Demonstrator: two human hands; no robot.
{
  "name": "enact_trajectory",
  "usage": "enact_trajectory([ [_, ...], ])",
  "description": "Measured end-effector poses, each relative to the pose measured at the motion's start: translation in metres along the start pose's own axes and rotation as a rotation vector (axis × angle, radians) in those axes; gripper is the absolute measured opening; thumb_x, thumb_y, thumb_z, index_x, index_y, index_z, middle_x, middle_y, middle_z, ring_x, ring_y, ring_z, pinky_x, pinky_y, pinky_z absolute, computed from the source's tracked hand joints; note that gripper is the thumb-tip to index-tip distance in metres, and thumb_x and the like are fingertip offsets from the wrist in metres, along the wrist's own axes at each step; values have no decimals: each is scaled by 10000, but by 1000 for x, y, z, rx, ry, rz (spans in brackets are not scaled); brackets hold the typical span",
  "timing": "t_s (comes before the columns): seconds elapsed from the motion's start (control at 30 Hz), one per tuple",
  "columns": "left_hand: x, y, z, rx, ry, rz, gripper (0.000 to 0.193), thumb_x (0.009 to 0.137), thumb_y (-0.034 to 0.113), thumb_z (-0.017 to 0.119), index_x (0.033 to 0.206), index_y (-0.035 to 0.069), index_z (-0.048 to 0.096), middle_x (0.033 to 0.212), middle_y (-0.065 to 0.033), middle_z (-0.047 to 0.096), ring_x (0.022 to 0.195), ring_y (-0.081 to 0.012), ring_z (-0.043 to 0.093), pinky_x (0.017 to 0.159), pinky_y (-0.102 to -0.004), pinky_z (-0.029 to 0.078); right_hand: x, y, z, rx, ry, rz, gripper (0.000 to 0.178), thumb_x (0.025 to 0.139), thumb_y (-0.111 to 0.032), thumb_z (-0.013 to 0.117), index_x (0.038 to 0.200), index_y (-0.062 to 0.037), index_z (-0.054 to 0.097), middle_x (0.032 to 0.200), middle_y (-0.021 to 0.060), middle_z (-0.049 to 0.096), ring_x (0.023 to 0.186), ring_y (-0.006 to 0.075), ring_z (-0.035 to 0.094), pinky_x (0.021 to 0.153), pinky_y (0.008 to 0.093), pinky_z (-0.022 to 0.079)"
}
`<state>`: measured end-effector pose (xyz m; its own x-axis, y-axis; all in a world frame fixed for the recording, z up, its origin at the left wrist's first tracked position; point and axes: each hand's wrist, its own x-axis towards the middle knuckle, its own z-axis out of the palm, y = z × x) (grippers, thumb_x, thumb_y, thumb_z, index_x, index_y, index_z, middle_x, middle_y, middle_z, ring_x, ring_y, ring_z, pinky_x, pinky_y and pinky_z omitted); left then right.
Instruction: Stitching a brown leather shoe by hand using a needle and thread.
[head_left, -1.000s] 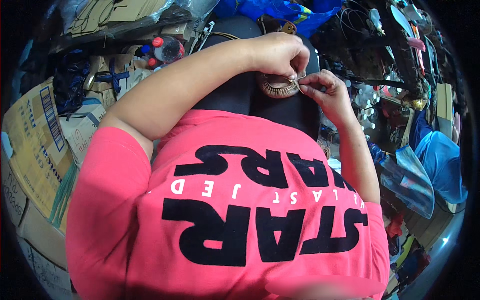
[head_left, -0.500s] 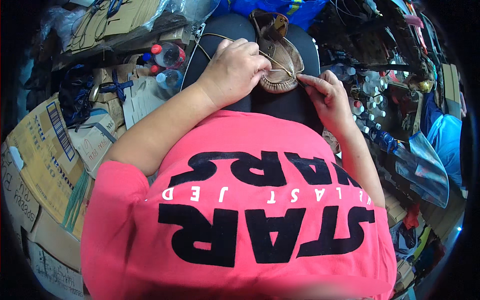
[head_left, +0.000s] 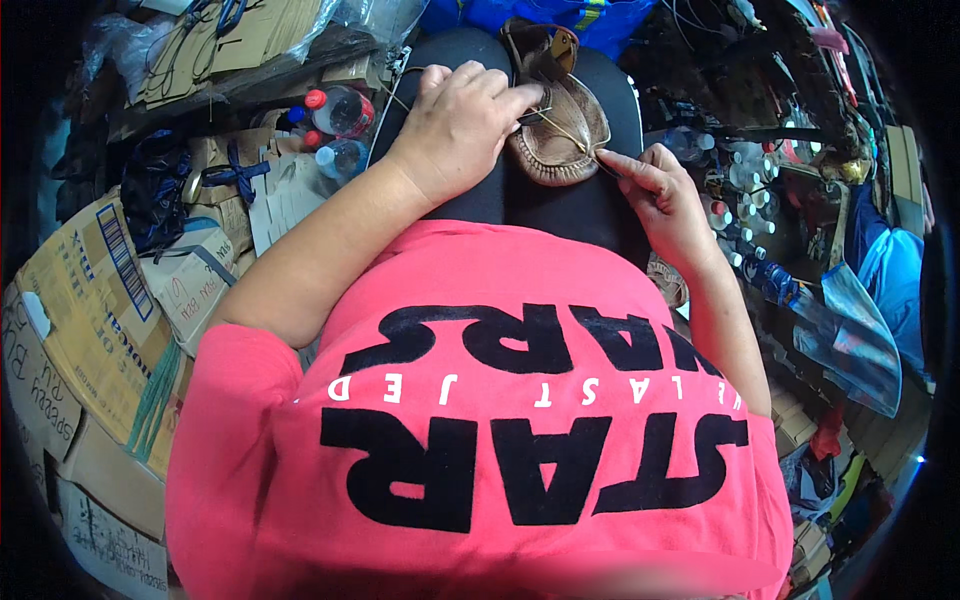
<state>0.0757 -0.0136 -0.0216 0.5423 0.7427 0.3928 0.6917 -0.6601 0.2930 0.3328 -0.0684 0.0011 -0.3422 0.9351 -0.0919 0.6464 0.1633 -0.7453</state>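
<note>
A brown leather moccasin (head_left: 556,165) with puckered stitching round its toe rests on my lap, between my thighs. Tan thread (head_left: 563,131) runs across its top from the right side of the toe to my left hand (head_left: 455,122). That hand is closed on the thread at the shoe's left, its thumb and forefinger together. My right hand (head_left: 662,198) is at the right edge of the toe, forefinger stretched to the seam and thumb bent beneath it. Something thin and dark is between these fingertips, too small to name.
Plastic bottles with coloured caps (head_left: 340,110) lie to the left, near stacked cardboard boxes (head_left: 95,300). On the right are many more bottles (head_left: 745,190) and a clear plastic sheet (head_left: 850,340). A blue bag (head_left: 560,12) is beyond my knees.
My left hand has shifted slightly left and away from the toe, and its fingers have turned toward the shoe's opening. My right hand has stayed nearly in place.
</note>
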Motion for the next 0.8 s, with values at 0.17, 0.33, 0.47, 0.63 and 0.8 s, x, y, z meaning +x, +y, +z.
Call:
enact_trajectory([
  [0.17,-2,-15,-19,-3,-163,35,191,771,121,670,959,156,661,822,-14,553,870,-212,542,776,-375,352,-5,1,6,-241,50,-55,402,775,8,626,1117,-194,691,747,47,469,705,209,516,737,356,403],
  [0.33,0,-15,-37,2,-26,-50,154,755,146,700,905,173,680,782,-4,558,844,-205,545,773,-370,349,-8,-9,9,-482,91,-127,400,801,-37,619,1152,-221,669,773,44,483,765,214,530,856,409,341],
  [0.47,-10,6,-24,-141,-124,43,125,730,162,722,852,186,705,762,13,555,812,-193,544,756,-352,343,-8,-8,9,-491,82,-142,393,804,-37,620,1144,-227,673,781,47,488,768,229,531,831,402,363],
  [0.63,-3,6,-3,-150,-3,-1,131,737,143,712,858,194,715,745,24,542,787,-175,533,733,-338,335,6,9,-5,-214,-55,-5,349,795,-6,636,1083,-191,705,795,61,507,731,222,541,721,339,441],
  [0.8,4,1,9,-340,-57,12,182,745,131,706,892,236,734,758,32,532,801,-166,527,737,-335,326,21,18,-16,114,-146,20,394,795,86,600,1069,-172,713,840,49,542,795,159,550,752,278,464],
])
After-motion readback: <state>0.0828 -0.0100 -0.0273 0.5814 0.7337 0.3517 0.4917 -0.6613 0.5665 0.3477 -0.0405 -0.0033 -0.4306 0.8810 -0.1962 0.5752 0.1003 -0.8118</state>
